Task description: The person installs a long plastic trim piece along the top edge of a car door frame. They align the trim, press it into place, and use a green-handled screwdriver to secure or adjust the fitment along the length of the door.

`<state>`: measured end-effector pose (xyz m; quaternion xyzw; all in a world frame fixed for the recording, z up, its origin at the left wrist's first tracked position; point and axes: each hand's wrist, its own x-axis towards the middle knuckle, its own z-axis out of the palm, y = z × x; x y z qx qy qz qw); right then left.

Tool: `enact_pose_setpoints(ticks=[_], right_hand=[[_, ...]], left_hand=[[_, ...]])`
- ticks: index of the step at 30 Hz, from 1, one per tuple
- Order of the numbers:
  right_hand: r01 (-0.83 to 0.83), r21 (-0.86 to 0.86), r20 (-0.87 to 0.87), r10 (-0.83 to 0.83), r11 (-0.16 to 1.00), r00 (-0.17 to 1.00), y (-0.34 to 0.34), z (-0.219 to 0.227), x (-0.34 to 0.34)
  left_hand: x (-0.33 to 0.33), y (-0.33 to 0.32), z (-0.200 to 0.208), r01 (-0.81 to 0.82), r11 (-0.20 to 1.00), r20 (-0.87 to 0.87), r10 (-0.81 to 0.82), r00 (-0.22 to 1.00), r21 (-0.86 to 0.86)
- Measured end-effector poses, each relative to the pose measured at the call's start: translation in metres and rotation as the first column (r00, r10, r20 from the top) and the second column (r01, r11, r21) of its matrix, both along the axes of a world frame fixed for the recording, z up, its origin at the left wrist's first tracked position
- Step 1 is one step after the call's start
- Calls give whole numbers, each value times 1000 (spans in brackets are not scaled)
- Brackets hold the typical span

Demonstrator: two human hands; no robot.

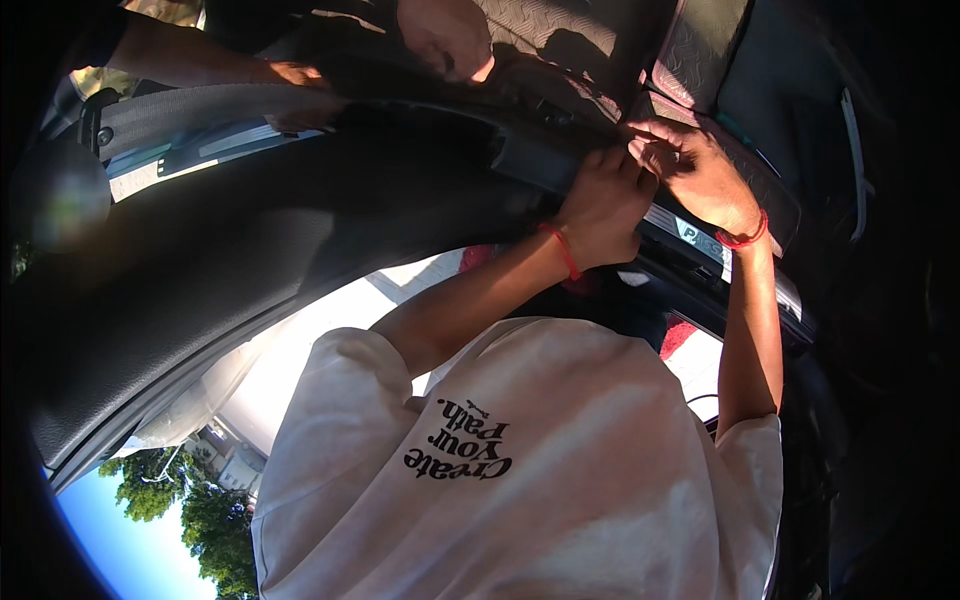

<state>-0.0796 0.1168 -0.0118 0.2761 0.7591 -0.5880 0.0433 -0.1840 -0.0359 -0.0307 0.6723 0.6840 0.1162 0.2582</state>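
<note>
My left hand point(608, 208) has its fingers curled at the end of a black plastic trim piece point(535, 158) inside a car. Close against it, my right hand point(700, 178) bends over the same spot, thumb and fingers drawn together. Whatever lies between those fingertips is hidden. Both wrists wear red bands. Under my right wrist runs the door sill point(690, 240), with a metallic plate on it.
Another person's hand point(292, 75) reaches in from the upper left, and a second hand point(447, 38) shows at the top. A dark padded panel point(200, 270) spans the left. Textured mats point(690, 60) cover the floor at the upper right.
</note>
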Motion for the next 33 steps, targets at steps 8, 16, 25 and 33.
enact_pose_setpoints(ticks=[8,16,25,33], right_hand=[[55,203,228,-101,978,968,-5,-8,92],[-44,84,-21,46,996,999,-13,0,132],[-134,357,177,73,925,981,-43,6,117],[-60,109,-20,62,992,998,-11,-20,145]], left_hand=[[47,20,-4,-60,996,-38,62,997,74],[64,13,28,-50,999,-120,51,991,19],[34,-16,31,-11,994,174,-8,985,109],[-16,-20,54,-143,982,168,121,978,126]])
